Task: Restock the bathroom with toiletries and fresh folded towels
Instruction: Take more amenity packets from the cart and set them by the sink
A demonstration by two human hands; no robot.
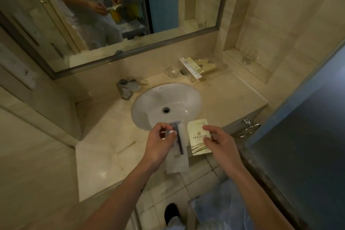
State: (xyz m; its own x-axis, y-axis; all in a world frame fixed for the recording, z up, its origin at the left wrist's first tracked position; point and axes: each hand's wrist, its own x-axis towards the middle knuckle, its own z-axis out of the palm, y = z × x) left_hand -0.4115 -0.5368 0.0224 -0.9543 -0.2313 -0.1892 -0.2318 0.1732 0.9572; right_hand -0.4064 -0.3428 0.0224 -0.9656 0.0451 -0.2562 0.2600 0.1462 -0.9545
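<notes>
**A:** Entry one, left hand?

**B:** Left hand [161, 141], near side of the basin [149, 110]. Fingers and thumb curled, pinching a long clear packet [179, 162] with a dark-handled piece inside. The packet hangs over the basin's near rim.

**A:** Entry two, right hand?

**B:** Right hand [221, 143], just right of the left. Thumb and fingers pinch a cream sachet [197, 136] with gold printing, held upright beside the clear packet.

**A:** Stock already on the counter [104, 136]?

**B:** Far right: clear tray [194, 80] holding several cream wrapped packets [195, 67]. Just left of it, one small glass dish [171, 71]. Far left of the basin: metal tap [127, 87]. Wall niche, far right: one tumbler [249, 57], upright.
</notes>
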